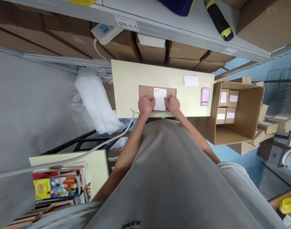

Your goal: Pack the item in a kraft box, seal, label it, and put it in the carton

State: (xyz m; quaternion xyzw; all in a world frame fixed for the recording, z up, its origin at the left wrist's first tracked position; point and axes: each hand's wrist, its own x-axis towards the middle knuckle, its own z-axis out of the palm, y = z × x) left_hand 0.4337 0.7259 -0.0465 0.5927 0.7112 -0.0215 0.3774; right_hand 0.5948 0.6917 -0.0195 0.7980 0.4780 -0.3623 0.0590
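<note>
A flat brown cardboard parcel (pixel 145 90) lies on a pale yellow table (pixel 126 82). A white label (pixel 159 97) lies on top of the parcel. My left hand (pixel 146 105) is curled, knuckles up, pressing on the label's left edge. My right hand (pixel 172 104) is curled the same way on the label's right edge. Both hands rest on the parcel near the table's front edge.
Another white label (pixel 191 80) and a pink blurred item (pixel 205 96) lie on the table's right. An open carton (pixel 240 111) with small boxes stands to the right. Shelves with cartons (pixel 126 47) are behind. White plastic bags (pixel 95 98) hang left; books (pixel 57 186) lie lower left.
</note>
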